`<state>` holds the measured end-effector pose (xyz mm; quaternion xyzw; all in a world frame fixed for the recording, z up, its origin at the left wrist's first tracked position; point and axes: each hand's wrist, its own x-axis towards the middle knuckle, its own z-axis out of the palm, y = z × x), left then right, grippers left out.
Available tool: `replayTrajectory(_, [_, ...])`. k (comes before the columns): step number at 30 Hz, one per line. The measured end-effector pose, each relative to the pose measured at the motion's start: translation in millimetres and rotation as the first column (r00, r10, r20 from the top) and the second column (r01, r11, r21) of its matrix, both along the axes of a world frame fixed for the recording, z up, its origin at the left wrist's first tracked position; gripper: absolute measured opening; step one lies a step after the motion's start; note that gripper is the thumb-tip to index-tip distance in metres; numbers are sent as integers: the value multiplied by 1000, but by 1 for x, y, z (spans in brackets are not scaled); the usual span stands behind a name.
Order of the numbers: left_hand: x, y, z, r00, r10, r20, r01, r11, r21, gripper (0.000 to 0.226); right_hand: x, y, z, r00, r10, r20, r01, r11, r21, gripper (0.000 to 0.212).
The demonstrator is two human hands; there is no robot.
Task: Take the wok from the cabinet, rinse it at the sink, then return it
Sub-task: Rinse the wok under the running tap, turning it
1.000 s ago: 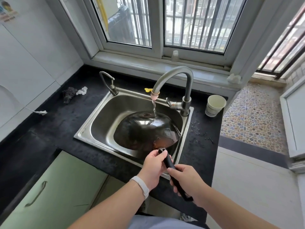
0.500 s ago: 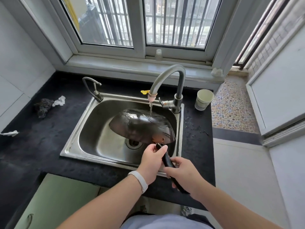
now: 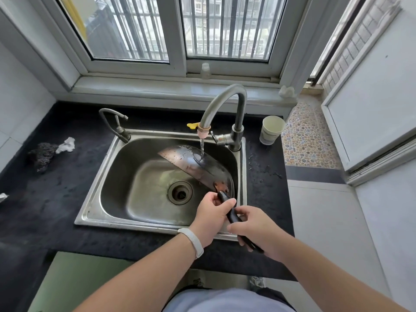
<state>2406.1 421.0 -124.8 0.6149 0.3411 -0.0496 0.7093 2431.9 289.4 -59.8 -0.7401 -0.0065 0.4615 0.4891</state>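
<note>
Rolled up on its rim since half a second ago, the wok [image 3: 202, 167] no longer domes over the drain [image 3: 180, 192], which now shows bare. I see the wok standing on edge in the right half of the sink [image 3: 108, 176], its dark outer side turned toward the tap [image 3: 225, 102] and the stream [image 3: 202, 147] landing on its upper part.

Both hands are clamped on the black handle [image 3: 233, 216]. My left hand [image 3: 209, 218], the one with the white wristband [image 3: 193, 242], has its fingers [image 3: 227, 202] curled round the handle's front end, just beside the bowl. My right hand [image 3: 258, 233] wraps the rear part, closer to the body.

What the coming move turns on, as I judge it: the handle's long axis runs from the right hand up and left into the sink, and the bowl carries on along that line away from the fingers. The left hand is nearer the weight, so it would steer any roll, while the right hand acts as the lever. Rinsing looks well under way; the return to the cabinet is not yet begun.

A paper cup [image 3: 271, 129] stands on the counter [image 3: 56, 199] right of the tap, with a greenish band whose print is too small to read. I can make out no other brand or lettering.
</note>
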Motion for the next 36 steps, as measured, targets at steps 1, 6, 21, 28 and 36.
replayTrajectory(1, [0, -2, -2, 1000, -8, -1, 8, 1000, 13, 44, 1, -2, 0, 1000, 20, 3, -20, 1000, 1, 22])
replayTrajectory(6, [3, -14, -10, 1000, -7, 9, 7, 998, 62, 24, 5, -12, -1, 998, 39, -48, -37, 998, 45, 19])
replayTrajectory(21, [11, -28, -10, 999, 32, -27, -30, 997, 70, 26, 12, -24, -3, 993, 25, -115, -9, 990, 139, 12])
replayTrajectory(28, [9, -25, -8, 998, 51, -32, -49, 997, 57, 28, 11, -26, -12, 997, 78, -23, -75, 991, 114, 17])
replayTrajectory(36, [19, -13, 1, 984, 176, 8, -175, 984, -34, 32, 29, -15, -4, 991, 119, 56, -126, 984, 124, 27])
